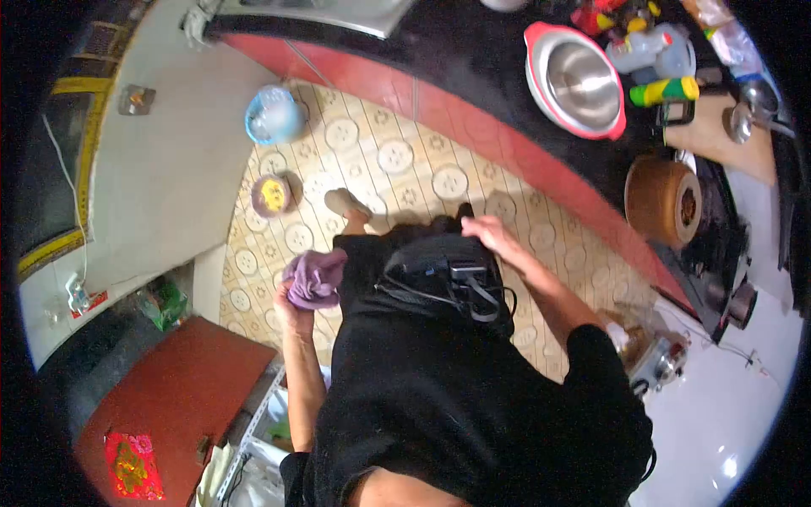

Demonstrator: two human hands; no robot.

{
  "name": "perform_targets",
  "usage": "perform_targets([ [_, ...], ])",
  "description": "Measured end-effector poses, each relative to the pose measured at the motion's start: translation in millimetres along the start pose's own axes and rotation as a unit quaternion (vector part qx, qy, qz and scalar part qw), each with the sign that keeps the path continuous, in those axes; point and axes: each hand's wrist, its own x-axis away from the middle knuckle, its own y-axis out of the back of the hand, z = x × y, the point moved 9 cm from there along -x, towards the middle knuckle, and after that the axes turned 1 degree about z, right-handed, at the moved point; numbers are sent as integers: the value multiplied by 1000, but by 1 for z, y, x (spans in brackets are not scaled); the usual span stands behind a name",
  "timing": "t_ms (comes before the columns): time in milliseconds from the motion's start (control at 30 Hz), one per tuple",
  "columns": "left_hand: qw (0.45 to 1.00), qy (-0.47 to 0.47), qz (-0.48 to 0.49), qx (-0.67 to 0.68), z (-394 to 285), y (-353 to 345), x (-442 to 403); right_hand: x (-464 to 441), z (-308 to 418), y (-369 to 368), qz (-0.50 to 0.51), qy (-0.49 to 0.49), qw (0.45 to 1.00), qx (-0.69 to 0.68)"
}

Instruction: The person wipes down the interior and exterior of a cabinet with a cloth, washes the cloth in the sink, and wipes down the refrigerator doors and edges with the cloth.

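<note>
My left hand [293, 314] is closed round a bunched purple cloth [315, 280], held out beside my left hip. The cloth is folded over itself and hides part of my fingers. My right hand [491, 234] is in front of my right thigh, with its fingers loosely stretched towards the left and nothing visible in them. Between the hands, a black pouch [435, 270] with a dark cable [480, 304] rests at my waist, against my black clothing.
On the dark counter [473, 68] are a red-rimmed steel basin [583, 87], a yellow-green bottle [665, 91] and a brown pot [655, 203]. A blue bin [272, 116] and a small bowl [271, 196] stand on the tiled floor [395, 156]. A red-brown surface [182, 384] lies at lower left.
</note>
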Motion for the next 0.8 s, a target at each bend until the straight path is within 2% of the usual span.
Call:
perform_targets([
  [33, 1000, -22, -14, -4, -12, -22, -1, 1, 5, -7, 22, 2, 999, -47],
  [67, 999, -29, 16, -18, -22, -45, -8, 5, 26, -10, 65, 19, 996, -62],
  [100, 999, -37, 20, -18, -34, -55, -18, -2, 16, -13, 55, 31, 990, -123],
  [133, 999, -42, 21, -19, -46, -62, -27, -13, -3, -12, 55, -32, 994, -84],
  [167, 996, -38, 69, -32, -58, -76, -40, -15, 5, -2, 18, -60, 997, 45],
  [200, 996, -34, 70, -37, -69, -82, -53, -18, 15, 4, -10, -43, 996, 82],
  [267, 995, -24, 79, -50, -97, -119, -71, -16, 57, 12, -50, -59, 994, 81],
  [300, 985, -25, 158, -56, -115, -155, -73, -25, 59, 16, -83, -48, 994, 51],
  [333, 981, -31, 181, -62, -131, -174, -85, -38, 66, 22, -116, -36, 992, 21],
  [467, 961, -80, 246, -96, -197, -250, -123, -73, 176, 13, -191, 58, 980, -3],
  [600, 942, -82, 295, -138, -251, -325, -152, -123, 286, -10, -181, 161, 969, 55],
  [700, 923, -66, 345, -157, -273, -373, -186, -162, 348, -7, -194, 189, 961, 52],
  [800, 931, -28, 336, -143, -277, -413, -241, -209, 391, 24, -248, 194, 946, 80],
])
